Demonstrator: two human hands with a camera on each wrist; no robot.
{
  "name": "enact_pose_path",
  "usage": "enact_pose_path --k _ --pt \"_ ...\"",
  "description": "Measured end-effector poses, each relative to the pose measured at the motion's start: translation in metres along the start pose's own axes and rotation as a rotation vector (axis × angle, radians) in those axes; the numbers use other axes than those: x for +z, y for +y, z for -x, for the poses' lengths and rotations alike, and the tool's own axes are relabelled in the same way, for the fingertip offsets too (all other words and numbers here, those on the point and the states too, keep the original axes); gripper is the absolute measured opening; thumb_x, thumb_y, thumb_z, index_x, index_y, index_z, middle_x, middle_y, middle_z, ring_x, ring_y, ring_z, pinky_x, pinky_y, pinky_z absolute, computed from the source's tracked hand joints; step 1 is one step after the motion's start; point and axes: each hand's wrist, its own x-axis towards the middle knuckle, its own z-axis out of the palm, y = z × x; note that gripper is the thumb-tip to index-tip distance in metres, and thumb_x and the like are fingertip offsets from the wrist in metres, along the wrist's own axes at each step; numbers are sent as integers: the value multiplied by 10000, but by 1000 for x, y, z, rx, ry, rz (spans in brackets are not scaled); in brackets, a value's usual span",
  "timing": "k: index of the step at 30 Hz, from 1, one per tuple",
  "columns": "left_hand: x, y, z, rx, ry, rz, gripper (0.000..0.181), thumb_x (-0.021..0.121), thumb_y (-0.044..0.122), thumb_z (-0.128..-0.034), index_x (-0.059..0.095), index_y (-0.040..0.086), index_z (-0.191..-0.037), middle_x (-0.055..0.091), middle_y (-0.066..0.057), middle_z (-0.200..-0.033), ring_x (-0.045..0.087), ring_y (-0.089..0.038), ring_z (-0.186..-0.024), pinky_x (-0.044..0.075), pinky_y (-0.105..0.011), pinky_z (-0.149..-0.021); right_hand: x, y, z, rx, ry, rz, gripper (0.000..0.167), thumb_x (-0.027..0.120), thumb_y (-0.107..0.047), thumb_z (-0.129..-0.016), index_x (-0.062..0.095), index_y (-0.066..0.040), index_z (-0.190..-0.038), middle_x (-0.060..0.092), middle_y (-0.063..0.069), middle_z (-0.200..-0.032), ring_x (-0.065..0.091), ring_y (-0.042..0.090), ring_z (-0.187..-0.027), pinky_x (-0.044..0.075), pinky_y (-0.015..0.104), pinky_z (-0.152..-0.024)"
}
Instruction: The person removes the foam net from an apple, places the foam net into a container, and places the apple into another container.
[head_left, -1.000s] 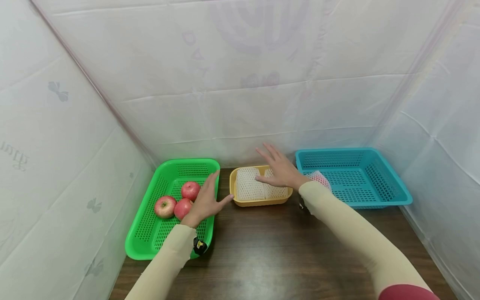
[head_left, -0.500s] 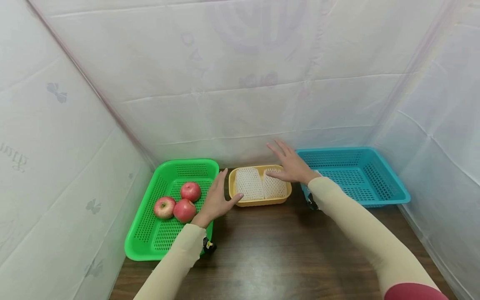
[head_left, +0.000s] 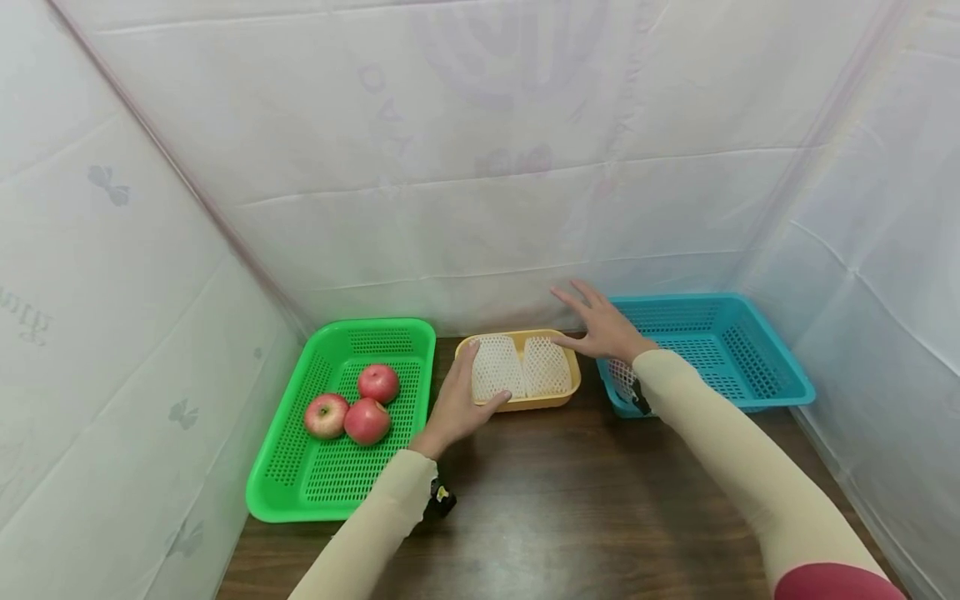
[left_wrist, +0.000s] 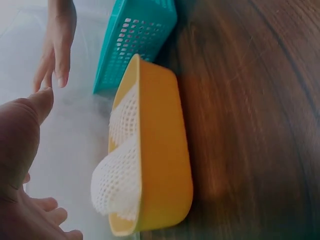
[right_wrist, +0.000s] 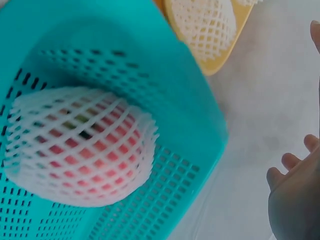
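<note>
My left hand (head_left: 460,406), thumb and fingers spread, hovers by the left end of a yellow tray (head_left: 517,407); it holds nothing. Two white foam net sleeves lie in that tray, the left sleeve (head_left: 497,367) beside the right sleeve (head_left: 546,367). My right hand (head_left: 606,327) is spread over the gap between the tray's right end and a blue basket (head_left: 780,358), also holding nothing. In the right wrist view, an apple in a white foam net (right_wrist: 85,150) lies inside the blue basket; in the head view my right wrist partly covers it.
A green basket (head_left: 262,483) on the left holds three red apples: one at the left (head_left: 326,416), one behind (head_left: 378,382) and one in front (head_left: 367,422). The dark wooden table (head_left: 555,500) meets a white sheet wall (head_left: 465,225) at the back, with more sheeting at both sides.
Both hands have shifted right. My left hand went from above the green basket's right side to the yellow tray's left end; my right hand moved off the tray toward the blue basket.
</note>
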Motion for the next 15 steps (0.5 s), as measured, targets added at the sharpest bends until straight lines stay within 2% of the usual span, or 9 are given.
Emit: enact_pose_path --k 6,15 --pt "19 11 1 -53 -51 31 978 754 481 -904 220 115 -1637 191 -201 -1680 206 -324 -1547 282 -557 -1196 -5 11 8 42 -30 -8 869 711 -470 -950 241 -243 -1644 124 199 -1691 188 490 -1512 326 746 -1066" --pt "51 28 0 13 -89 81 965 745 481 -916 216 114 -1635 204 -208 -1672 225 -338 -1539 278 -557 -1199 -8 24 17 119 -56 9 765 683 -349 -996 285 -152 -1619 218 266 -1634 270 519 -1457 344 732 -1060"
